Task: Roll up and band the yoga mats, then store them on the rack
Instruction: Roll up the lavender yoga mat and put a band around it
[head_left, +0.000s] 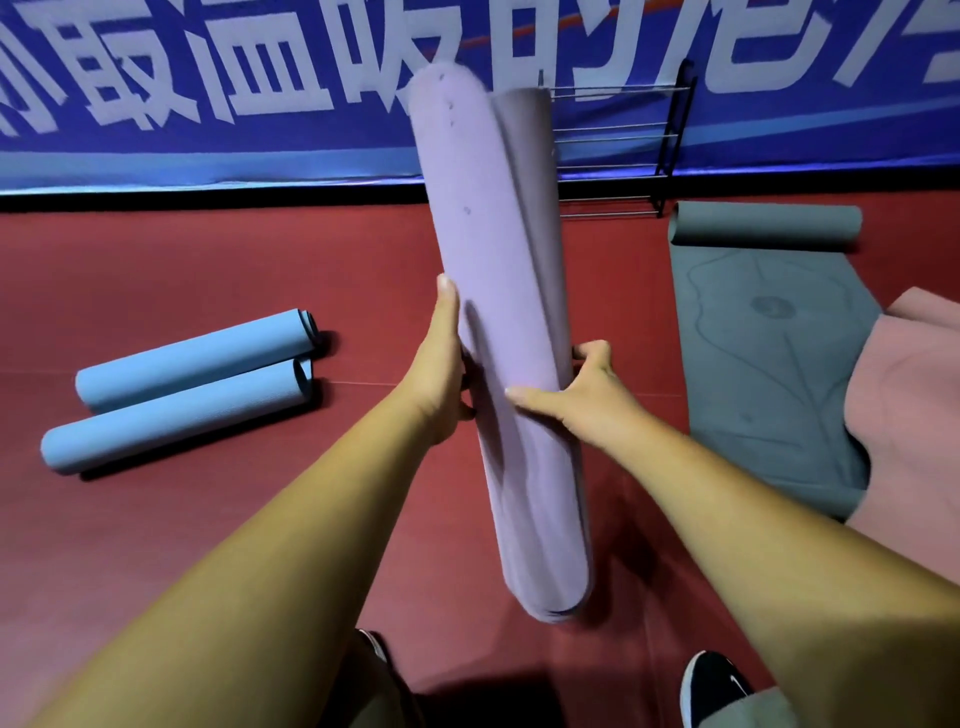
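A rolled purple yoga mat (498, 270) is held nearly upright in the air in front of me, its top leaning slightly left and blurred. My left hand (441, 374) grips its left side at mid-height, thumb up along the roll. My right hand (587, 395) grips it from the right, thumb across the front and fingers curled behind. No band shows on the purple roll. Behind the mat, against the wall, stands a black rack (623, 150) with wire shelves, partly hidden by the roll.
Two rolled light-blue mats (192, 384) lie side by side on the red floor at the left. A grey-green mat (763, 332), partly rolled at its far end, lies at the right, with a pink mat (914, 415) overlapping it. My shoes (711, 686) are below.
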